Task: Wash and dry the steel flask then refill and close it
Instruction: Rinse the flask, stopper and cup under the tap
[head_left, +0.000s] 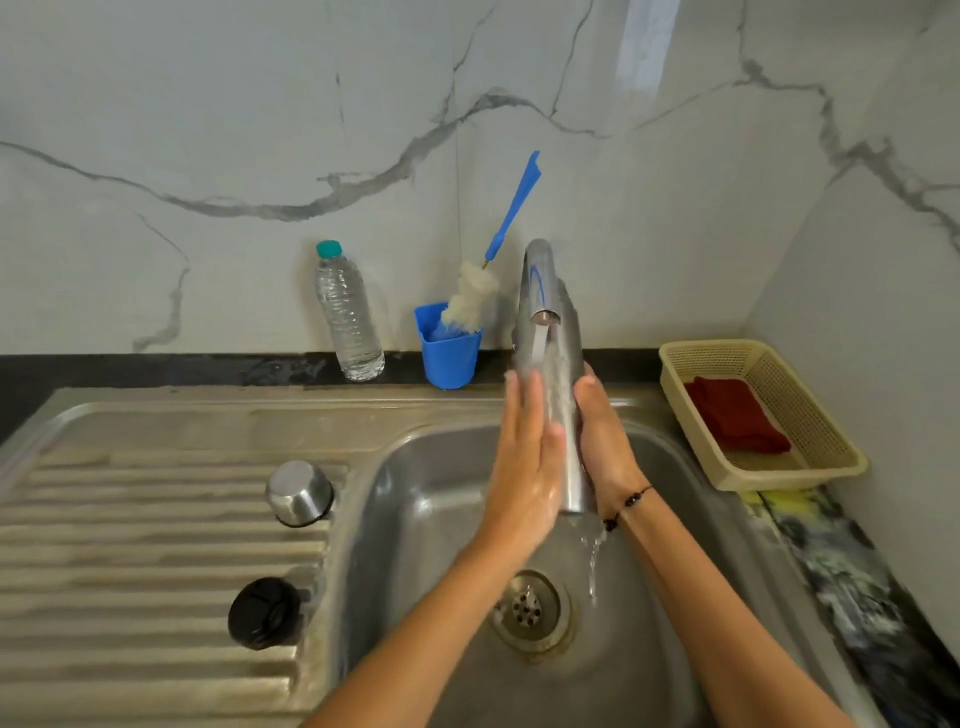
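Rinsing the steel flask (563, 415) under the running tap (540, 280), over the sink (415, 519).

I'm rubbing it with my flat left hand (524, 467) while my right hand (605, 441) is wrapping round it. Wet steel, so it could be slipping into the basin. Further back I'm counting two caps, one water bottle (348, 312), one bottle brush (478, 296), one red cloth (735, 415).

Brushed steel was seen in the flask (563, 415), tap (537, 275) and ribbed sink (156, 519). Perforated matt plastic formed the basket (831, 452); red cloth (735, 415) looked soft.
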